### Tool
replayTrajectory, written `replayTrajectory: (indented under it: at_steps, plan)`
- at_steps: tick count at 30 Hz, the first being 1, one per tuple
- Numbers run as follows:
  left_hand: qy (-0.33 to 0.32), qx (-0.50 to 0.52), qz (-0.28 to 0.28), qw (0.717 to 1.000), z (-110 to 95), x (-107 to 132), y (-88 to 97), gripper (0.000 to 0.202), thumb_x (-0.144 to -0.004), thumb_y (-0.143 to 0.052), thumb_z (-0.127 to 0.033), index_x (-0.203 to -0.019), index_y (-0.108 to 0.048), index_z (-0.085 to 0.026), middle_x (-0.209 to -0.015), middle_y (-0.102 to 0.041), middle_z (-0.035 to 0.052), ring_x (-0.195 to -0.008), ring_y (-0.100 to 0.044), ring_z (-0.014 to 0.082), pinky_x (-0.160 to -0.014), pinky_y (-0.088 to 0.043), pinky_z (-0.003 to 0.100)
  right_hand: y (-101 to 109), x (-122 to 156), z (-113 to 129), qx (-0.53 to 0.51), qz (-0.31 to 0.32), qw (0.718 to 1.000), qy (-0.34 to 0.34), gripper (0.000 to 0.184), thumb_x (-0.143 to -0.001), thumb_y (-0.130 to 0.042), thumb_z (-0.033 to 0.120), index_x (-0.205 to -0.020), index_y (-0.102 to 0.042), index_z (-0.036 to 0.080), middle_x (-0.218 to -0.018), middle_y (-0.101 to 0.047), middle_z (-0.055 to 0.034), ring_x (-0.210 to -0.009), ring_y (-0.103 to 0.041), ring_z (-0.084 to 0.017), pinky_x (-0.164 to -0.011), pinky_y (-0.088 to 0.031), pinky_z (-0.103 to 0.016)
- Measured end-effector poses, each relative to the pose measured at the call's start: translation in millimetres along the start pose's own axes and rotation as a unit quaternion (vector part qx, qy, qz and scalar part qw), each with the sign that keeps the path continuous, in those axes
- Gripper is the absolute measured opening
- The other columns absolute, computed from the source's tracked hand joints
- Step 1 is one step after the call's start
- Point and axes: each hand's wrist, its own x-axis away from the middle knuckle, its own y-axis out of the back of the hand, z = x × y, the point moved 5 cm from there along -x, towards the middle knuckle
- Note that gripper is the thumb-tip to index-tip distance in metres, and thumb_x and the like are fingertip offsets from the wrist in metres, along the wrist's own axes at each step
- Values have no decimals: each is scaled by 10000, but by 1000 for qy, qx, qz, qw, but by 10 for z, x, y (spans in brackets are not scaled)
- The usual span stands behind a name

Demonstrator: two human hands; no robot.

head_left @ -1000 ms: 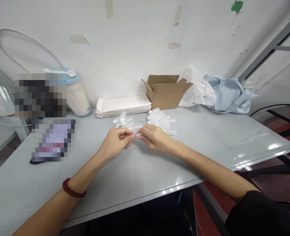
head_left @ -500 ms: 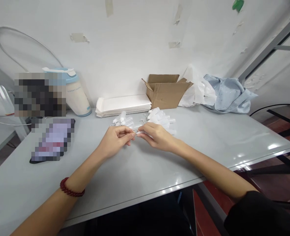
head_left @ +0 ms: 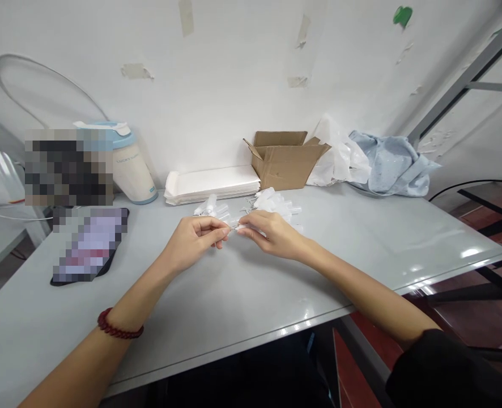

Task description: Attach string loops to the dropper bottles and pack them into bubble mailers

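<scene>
Over the middle of the grey table, my left hand and my right hand meet fingertip to fingertip. Both pinch one small clear plastic piece between them; it is too small to name closer. Just behind the hands lies a loose pile of similar clear plastic tubes, with a smaller cluster of tubes to its left. A red bead bracelet circles my left wrist, and a black sleeve covers my right upper arm.
A stack of white flat sheets and an open cardboard box stand by the wall. Right of the box lie a white plastic bag and a pale blue cloth. A white and blue jug stands at the back left.
The hands stay pinched on the same small piece, with only slight finger shifts. The view has drifted a little to the right.
</scene>
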Motion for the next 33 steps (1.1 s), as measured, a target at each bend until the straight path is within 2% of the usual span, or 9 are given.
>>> replayTrajectory:
  at_steps: [4, 8, 13, 20, 27, 30, 32, 33]
  plan:
    - [-5, -3, -20, 1000, 1, -1, 52, 206, -777, -626, -366, -740, -668, -167, -683, -652, 12, -597, -565, 127, -629, -472, 265, -7, 7, -25, 6, -3, 1000, -6, 201, -943, -450, 288, -924, -573, 131, -787, -640, -74, -706, -566, -153, -636, -440, -269]
    - [4, -19, 10, 1000, -6, 13, -36, 208, -761, -626, -362, -802, -673, -163, -693, -646, 10, -587, -581, 133, -607, -470, 270, -56, 19, -4, 8, 4, 1000, 6, 208, -943, -450, 298, -918, -570, 130, -755, -628, -66, -699, -552, -158, -633, -436, -271]
    - [4, -58, 38, 998, -23, 14, -124, 195, -780, -573, -345, -745, -635, -163, -666, -620, 1, -580, -588, 132, -603, -476, 268, -104, 24, -7, 12, 31, 999, 2, 234, -951, -431, 312, -922, -575, 130, -739, -629, -64, -691, -546, -163, -648, -431, -282]
    - [-14, -77, 46, 996, -40, -8, -91, 202, -792, -550, -354, -740, -610, -169, -625, -603, -7, -596, -598, 139, -599, -476, 261, -54, -9, -18, 0, 57, 998, -26, 259, -952, -431, 337, -928, -589, 133, -755, -649, -65, -714, -572, -168, -665, -430, -283]
    - [-5, -72, 48, 996, 8, -10, -81, 221, -775, -557, -377, -732, -612, -168, -628, -607, -1, -589, -600, 143, -606, -477, 274, -114, 22, -47, 11, 56, 998, -13, 255, -952, -428, 330, -954, -582, 128, -764, -641, -74, -727, -570, -179, -688, -458, -318]
    - [3, -74, 24, 997, 61, -37, -44, 216, -762, -563, -376, -734, -615, -169, -631, -620, 4, -571, -597, 145, -599, -479, 280, -43, -30, 17, 11, 15, 1000, -18, 233, -921, -486, 317, -1005, -570, 117, -954, -638, -144, -893, -570, -219, -785, -474, -381]
    - [11, -73, -25, 997, 107, -59, 14, 219, -750, -569, -382, -745, -619, -168, -643, -635, 12, -564, -600, 149, -585, -480, 281, 99, -70, 144, -19, -44, 998, -31, 268, -887, -539, 310, -1060, -559, 106, -1111, -594, -192, -1046, -532, -250, -881, -450, -431]
    - [15, -71, -53, 996, 132, -68, 46, 221, -742, -574, -383, -749, -620, -168, -654, -643, 16, -567, -605, 153, -581, -481, 282, 171, -71, 232, -66, -66, 995, -33, 256, -887, -536, 300, -1067, -561, 119, -1114, -598, -176, -1064, -531, -235, -907, -445, -423]
